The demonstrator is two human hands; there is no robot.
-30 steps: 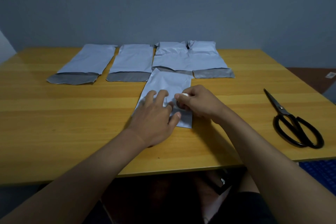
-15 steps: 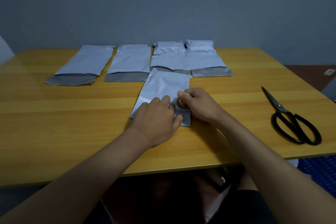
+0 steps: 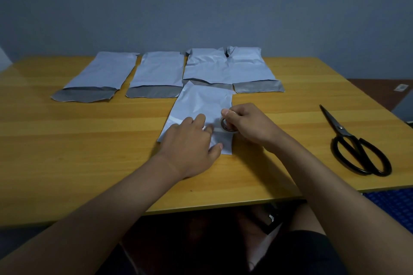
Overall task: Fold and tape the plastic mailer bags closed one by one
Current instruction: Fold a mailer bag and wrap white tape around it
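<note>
On mailer bag [image 3: 202,105]: left hand [image 3: 190,143] (flat); right hand [image 3: 250,125] holds tape roll [image 3: 226,126].

Dim, bluish, even light overall. Soft sheen across far left of table [image 3: 67,123]; faint shadows beside forearms near its front edge. Deep black beneath it. Slight softness and noise throughout. Wide-angle bowing at its outer edges.

Smooth plastic mailer bag [image 3: 202,105] on a glossy wood-grain table [image 3: 89,140]; scissors [image 3: 355,145] of dark, dull metal.
</note>
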